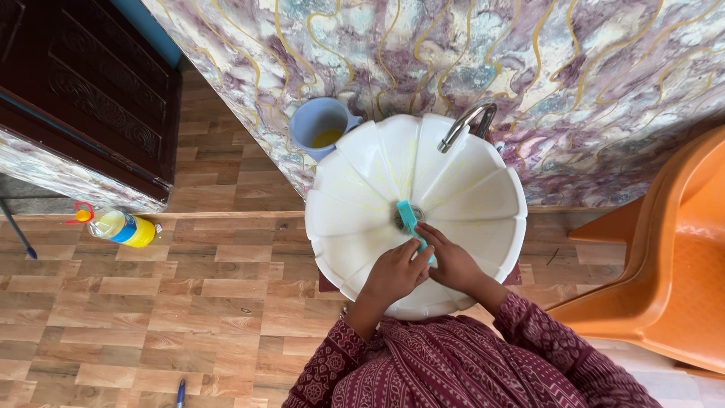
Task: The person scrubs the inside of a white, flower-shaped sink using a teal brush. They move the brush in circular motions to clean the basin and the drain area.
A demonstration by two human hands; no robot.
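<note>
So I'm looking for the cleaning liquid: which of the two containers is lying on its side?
The bottle of yellow liquid on the wooden floor, left of the basin, lies on its side. The blue jug stands upright against the wall.

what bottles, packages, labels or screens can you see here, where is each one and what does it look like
Bottle: lying on its side on the wood-pattern floor left of the white basin, clear plastic with yellow liquid, blue and yellow label, red cap end.
Label on that bottle: a blue and yellow band around its lower half.
No signs or screens in view.
</note>
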